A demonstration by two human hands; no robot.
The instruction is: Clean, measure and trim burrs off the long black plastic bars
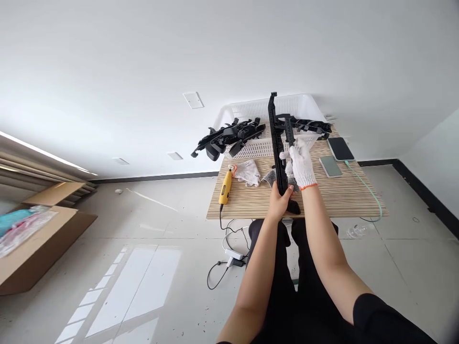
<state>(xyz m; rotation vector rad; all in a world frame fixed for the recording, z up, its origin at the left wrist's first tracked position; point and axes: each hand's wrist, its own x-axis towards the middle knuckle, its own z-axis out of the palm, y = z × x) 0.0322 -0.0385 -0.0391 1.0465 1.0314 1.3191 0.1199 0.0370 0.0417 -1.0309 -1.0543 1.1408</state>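
Note:
My left hand point(279, 202), bare, is closed around the lower end of a long black plastic part point(277, 138). The part stands nearly upright in view, its top reaching over the basket. A white knit glove with an orange cuff covers my right hand point(301, 162). Its fingers are wrapped around a black tool shaped like a caliper point(289, 130), close beside the long part. I cannot tell whether the tool touches the part. A grey cloth-like item point(268, 177) lies on the table behind my hands, partly hidden.
A white plastic basket point(265, 149) holds several black plastic parts point(229, 136), some jutting over its rim. On the wood-striped table point(344, 200) lie a yellow corded rotary tool point(225, 188), a white glove point(248, 172), a phone point(340, 149) and a grey-green slab point(330, 166). Cables run to the floor.

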